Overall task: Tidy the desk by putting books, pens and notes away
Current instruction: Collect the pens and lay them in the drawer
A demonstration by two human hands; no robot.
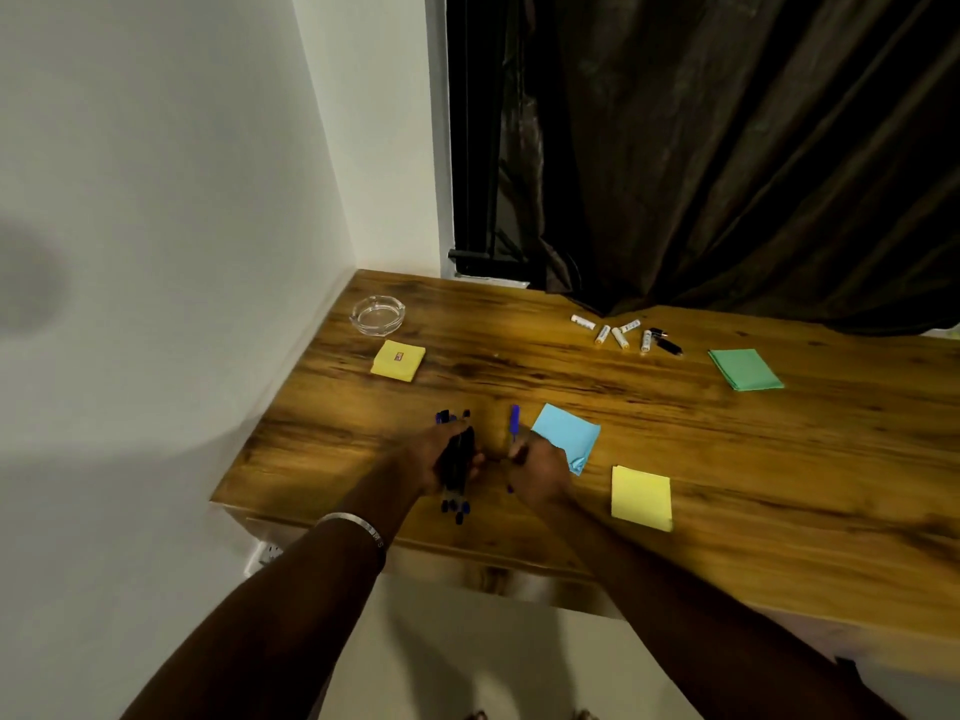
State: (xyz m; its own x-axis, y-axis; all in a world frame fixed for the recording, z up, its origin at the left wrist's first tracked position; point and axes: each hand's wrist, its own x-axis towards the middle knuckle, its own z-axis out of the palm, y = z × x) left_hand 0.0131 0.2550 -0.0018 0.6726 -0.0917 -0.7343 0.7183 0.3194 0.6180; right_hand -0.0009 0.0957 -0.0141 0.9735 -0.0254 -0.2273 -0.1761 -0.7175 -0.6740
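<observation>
Head view: near the desk's (675,407) front edge, your left hand (436,454) grips a bundle of pens (457,459) while your right hand (540,467) pinches one blue pen (514,426). You're gathering pens; next, probably add it to the bundle.

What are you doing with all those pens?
A person is gathering pens at a wooden desk. The left hand grips a bundle of pens; the right hand holds one blue pen. Yellow, blue and green notes lie loose on the desk, with some batteries and a glass ashtray farther back.
</observation>
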